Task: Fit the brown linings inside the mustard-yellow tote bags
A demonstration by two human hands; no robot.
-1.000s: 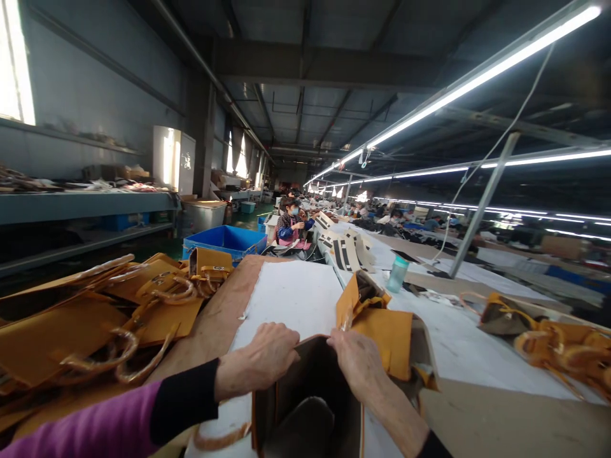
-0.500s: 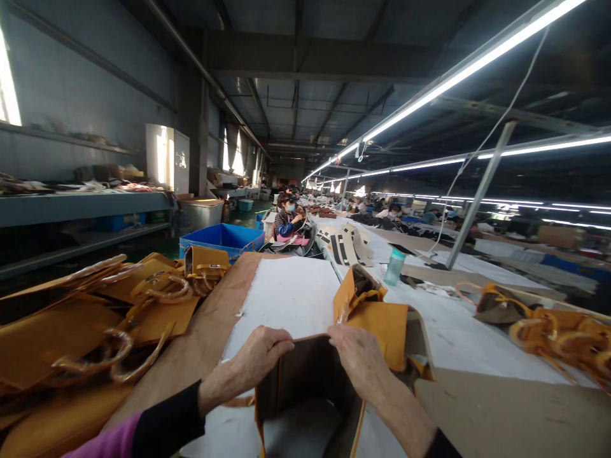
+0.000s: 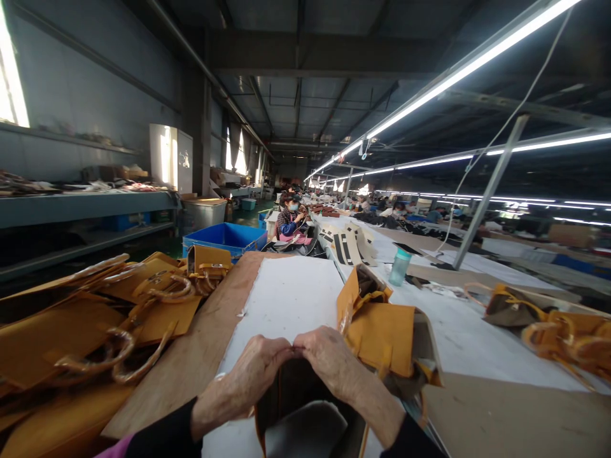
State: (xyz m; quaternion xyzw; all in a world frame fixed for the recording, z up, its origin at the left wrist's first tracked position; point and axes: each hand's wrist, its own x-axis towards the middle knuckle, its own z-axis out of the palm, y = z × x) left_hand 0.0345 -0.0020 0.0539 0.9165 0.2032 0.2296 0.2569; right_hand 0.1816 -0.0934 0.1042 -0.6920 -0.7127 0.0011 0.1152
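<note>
My left hand and my right hand meet at the far top edge of an open handbag. The bag has a dark brown lining and mustard-yellow edges. Both hands are closed, with fingertips pinching the rim side by side at its middle. A pale curved sheet shows within the bag's opening. The hands hide most of the rim. Just right of my right hand lies another mustard-yellow bag, its flap outward and its brown lining partly showing.
A pile of yellow bag pieces with plastic-wrapped handles covers the left. More bags lie at right, past a teal bottle. White paper covers the wooden bench. Farther off are a blue bin and a seated person.
My right hand has moved left along the bag's rim until it meets my left hand. The hands were apart before, with a stretch of rim showing between them.
</note>
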